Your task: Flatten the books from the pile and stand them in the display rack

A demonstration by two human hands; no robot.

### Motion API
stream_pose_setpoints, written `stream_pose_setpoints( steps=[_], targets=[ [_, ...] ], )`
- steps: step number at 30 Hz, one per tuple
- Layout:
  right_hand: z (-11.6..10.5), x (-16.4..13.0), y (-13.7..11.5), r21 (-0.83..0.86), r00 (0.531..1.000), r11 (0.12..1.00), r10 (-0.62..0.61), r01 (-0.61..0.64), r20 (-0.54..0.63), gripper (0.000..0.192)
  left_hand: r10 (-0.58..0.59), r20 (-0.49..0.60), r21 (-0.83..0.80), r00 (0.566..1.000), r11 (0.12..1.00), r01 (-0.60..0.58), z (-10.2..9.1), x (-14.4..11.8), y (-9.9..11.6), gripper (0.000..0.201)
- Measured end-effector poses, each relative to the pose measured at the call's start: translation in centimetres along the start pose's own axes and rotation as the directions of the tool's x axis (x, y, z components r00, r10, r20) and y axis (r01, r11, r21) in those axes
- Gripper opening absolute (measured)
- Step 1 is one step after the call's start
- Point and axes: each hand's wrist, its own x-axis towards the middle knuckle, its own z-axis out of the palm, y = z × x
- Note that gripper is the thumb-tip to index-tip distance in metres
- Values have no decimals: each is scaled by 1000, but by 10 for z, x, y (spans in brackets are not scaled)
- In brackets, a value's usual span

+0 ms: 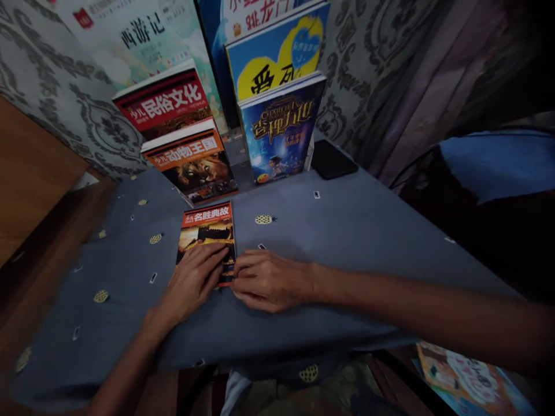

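A small book (208,222) with a red title band and a picture of a wall and tower lies face up on the cloth-covered table. My left hand (197,274) rests on its lower half, fingers stretched out over the cover. At the book's right edge, my right hand (271,280) is closed with curled fingers, its fingertips gripping that edge. Part of the lower cover is hidden by my hands. Just beyond stands a book with a lion (199,167), and behind it a dark red book (167,107).
A blue book (281,130) stands to the right, with a yellow-and-blue book (277,52) behind it. A large pale book (139,34) stands at the back left. A black phone (333,160) lies near the table's (368,231) back edge. Below right is a colourful book (472,375).
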Motion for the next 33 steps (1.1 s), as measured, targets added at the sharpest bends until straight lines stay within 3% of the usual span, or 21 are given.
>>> stream_pose_setpoints(
  steps=[4, 12, 18, 22, 26, 33],
  targets=[
    [-2, 0, 0, -3, 1000, 1000, 5, -5, 15, 26, -61, -3, 71, 998, 996, 61, 3, 15, -24, 40],
    [-2, 0, 2, 52, 1000, 998, 20, -20, 0, 25, -211, -143, 231, 967, 943, 240, 12, 30, -74, 36],
    [0, -2, 6, 185, 995, 981, 67, -53, -70, 23, -267, -209, 225, 941, 923, 311, 16, 31, -81, 33],
    [-1, 1, 10, 269, 983, 952, 170, -144, -75, 19, -298, -229, 213, 926, 913, 347, 21, 30, -80, 34],
    [-2, 12, 26, 121, 945, 940, 325, -319, -36, 24, -304, -239, 210, 922, 911, 355, 24, 29, -81, 34],
    [11, 35, 66, -115, 807, 813, 581, -571, 100, 44, -357, -181, 212, 916, 896, 391, 22, 30, -79, 37]
  ],
)
